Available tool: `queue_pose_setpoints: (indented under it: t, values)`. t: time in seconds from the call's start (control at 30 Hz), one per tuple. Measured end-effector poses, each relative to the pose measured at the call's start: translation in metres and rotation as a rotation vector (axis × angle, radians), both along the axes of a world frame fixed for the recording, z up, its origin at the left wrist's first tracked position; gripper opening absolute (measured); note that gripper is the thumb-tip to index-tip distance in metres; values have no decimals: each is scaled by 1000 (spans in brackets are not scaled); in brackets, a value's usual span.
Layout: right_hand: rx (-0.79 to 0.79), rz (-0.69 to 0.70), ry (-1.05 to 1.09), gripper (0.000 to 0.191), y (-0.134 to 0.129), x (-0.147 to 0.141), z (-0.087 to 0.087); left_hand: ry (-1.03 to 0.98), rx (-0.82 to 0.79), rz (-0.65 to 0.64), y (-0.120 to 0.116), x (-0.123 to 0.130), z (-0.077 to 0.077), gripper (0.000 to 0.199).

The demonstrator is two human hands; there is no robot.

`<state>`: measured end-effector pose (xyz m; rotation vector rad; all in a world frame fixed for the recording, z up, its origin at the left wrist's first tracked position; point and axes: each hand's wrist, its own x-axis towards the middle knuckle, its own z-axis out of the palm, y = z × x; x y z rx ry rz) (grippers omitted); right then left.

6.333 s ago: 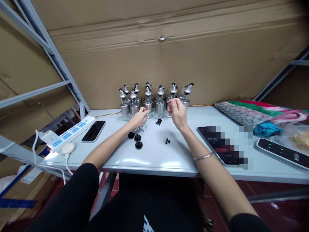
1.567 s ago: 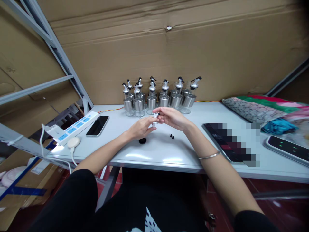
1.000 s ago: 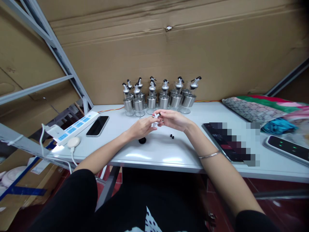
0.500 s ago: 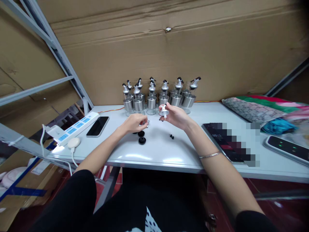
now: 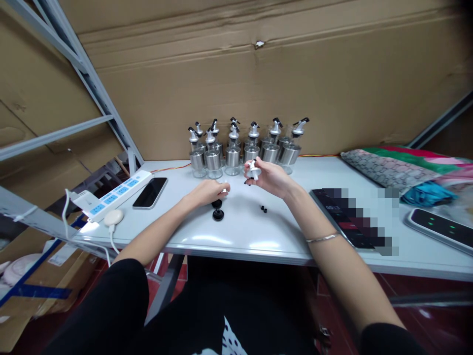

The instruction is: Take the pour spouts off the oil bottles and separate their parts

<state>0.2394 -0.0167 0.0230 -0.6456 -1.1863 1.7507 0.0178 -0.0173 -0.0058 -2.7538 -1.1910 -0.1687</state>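
My right hand (image 5: 269, 176) grips a silver-and-white bottle pourer (image 5: 253, 171) with a black lever, its white stem pointing down above the table. To its left, my left hand (image 5: 211, 191) is closed, fingertips pinched together low over the table; what they hold, if anything, is too small to make out. Just below it lie a black ribbed stopper (image 5: 218, 215) and another black stopper (image 5: 217, 203), partly behind the hand. Some tiny black caps (image 5: 263, 209) lie on the table below my right hand.
Several glass-and-steel bottles (image 5: 232, 158) with pourers stand at the back against cardboard (image 5: 221, 79). A phone (image 5: 150, 193) and a power strip (image 5: 120, 195) lie left. A dark tablet-like device (image 5: 342, 217), another device (image 5: 443, 228) and colourful bags (image 5: 399, 165) are on the right.
My left hand has dropped slightly and turned over, fingers now pointing down near the stoppers. My right hand still has the pourer, tilted a little differently.
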Motion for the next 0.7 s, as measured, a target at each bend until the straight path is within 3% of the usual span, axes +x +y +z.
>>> queue_pose_setpoints:
  t: [0.17, 0.37, 0.47, 0.7]
  values:
    - [12, 54, -4, 25, -2, 2, -1, -299, 137, 9, 0, 0, -1, 20]
    - [3, 298, -80, 23, -10, -7, -8, -639, 406, -85, -2, 3, -4, 14]
    - [21, 383, -56, 23, -14, -15, -9, -718, 465, -156, -3, 5, -7, 9]
    - [70, 410, -20, 23, -16, -17, -8, -823, 471, -201, -11, 11, -8, 7]
